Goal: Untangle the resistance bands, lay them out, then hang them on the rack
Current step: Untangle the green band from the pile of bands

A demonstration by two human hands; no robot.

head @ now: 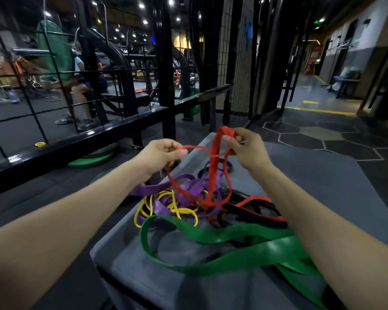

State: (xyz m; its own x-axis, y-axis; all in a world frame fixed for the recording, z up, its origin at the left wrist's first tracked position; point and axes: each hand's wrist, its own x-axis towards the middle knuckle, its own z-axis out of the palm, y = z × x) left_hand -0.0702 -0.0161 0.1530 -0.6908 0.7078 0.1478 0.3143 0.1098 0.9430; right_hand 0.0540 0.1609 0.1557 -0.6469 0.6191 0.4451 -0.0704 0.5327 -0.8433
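A tangle of resistance bands lies on a grey padded box (143,274). A wide green band (233,256) spreads across the front. Purple bands (188,189), thin yellow bands (164,204) and black bands (251,211) are knotted behind it. A red band (215,173) rises out of the pile. My left hand (161,153) pinches one thin strand of it, and my right hand (244,146) grips its upper loop. Both hands hold it above the pile, about a hand's width apart.
A black metal rail (99,133) and a wire grid fence (43,74) run along the left, with a seated person (78,86) beyond. A green disc (92,158) lies on the floor by the rail. Hexagon-marked floor (323,135) opens to the right.
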